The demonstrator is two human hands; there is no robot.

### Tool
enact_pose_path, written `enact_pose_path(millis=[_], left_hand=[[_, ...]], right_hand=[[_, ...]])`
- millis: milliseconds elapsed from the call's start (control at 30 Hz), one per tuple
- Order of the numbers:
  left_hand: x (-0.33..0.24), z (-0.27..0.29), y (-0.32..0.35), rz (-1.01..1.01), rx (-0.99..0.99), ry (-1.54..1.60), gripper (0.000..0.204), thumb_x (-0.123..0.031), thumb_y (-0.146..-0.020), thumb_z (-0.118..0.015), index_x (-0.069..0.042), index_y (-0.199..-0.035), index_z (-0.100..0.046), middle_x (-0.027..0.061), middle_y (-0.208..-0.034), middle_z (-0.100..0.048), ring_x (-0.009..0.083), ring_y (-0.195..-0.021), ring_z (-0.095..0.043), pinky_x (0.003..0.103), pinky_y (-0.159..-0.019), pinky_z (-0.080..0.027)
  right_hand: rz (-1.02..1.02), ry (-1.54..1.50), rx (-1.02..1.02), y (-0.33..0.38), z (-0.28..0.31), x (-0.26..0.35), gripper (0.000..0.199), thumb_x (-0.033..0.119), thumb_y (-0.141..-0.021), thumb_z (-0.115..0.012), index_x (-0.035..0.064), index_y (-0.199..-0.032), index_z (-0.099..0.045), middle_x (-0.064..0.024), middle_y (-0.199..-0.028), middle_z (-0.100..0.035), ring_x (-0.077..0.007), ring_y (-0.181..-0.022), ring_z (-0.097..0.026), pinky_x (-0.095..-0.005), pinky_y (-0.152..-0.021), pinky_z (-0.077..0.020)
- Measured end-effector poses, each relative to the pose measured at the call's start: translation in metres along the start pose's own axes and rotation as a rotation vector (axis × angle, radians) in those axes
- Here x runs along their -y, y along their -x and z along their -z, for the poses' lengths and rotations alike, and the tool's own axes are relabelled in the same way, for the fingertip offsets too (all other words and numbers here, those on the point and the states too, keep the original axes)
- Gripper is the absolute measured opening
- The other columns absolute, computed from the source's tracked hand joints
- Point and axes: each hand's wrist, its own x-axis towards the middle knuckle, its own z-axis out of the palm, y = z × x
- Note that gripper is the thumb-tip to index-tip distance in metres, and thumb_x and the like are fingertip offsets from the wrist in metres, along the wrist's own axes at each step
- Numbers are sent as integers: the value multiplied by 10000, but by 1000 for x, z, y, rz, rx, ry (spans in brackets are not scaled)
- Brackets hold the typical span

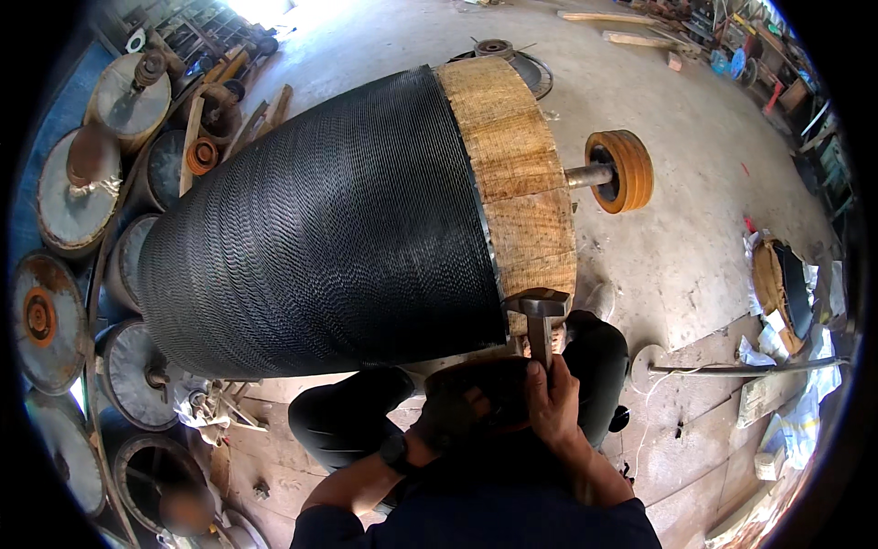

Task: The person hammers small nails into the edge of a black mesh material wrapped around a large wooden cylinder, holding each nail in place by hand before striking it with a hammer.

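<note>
One hammer [540,331] is gripped in our right hand [553,412], its head just beside the covering's edge. Our dark-gloved left hand [445,421] sits partly curled at a dark item [494,380]; we cannot tell whether it grips. The black ridged covering [320,229] spans the visible roller side, so we judge wrapping largely done; the wooden end [517,165] stands bare, edge fastening possibly left. Stored drums [137,375] crowd our left; floor [704,247] beyond the pulley [631,171] gives room.
</note>
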Motion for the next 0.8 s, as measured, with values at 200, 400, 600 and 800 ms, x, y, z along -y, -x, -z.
enact_pose_path(millis=[200, 400, 600, 800], left_hand=[[23, -39, -29, -50, -221, -194, 265, -260, -910, -578, -80, -1069, -689, 145, -1040, -679, 363, -919, -660, 494, -776, -525], [12, 24, -50, -26, -247, -17, 193, -180, -911, -581, -50, -949, -720, 117, -952, -690, 286, -858, -692, 425, -720, -555], [10, 78, -72, -200, -953, -59, 132, -84, -837, -725, -88, -969, -729, 68, -919, -641, 242, -786, -642, 375, -666, -521], [33, 102, -94, -141, -1294, -111, 196, -48, -790, -793, -89, -977, -750, 48, -889, -606, 217, -748, -595, 356, -661, -488]], right_hand=[[25, 20, -35, -7, 4, 6, 245, 193, -1024, -601, -34, -949, -545, -172, -676, -599, -174, -591, -555, -352, -554, -466], [-21, 31, -27, -11, 11, 5, 255, 233, -1031, -579, -13, -965, -577, -62, -664, -575, -107, -619, -505, -317, -563, -442], [21, 46, -56, -16, 15, 4, 225, 184, -1011, -619, -24, -970, -541, -179, -676, -603, -193, -577, -550, -368, -552, -457], [-60, -8, -31, -20, 12, 5, 245, 219, -1031, -570, -18, -966, -566, -61, -668, -569, -96, -638, -484, -304, -561, -424]])
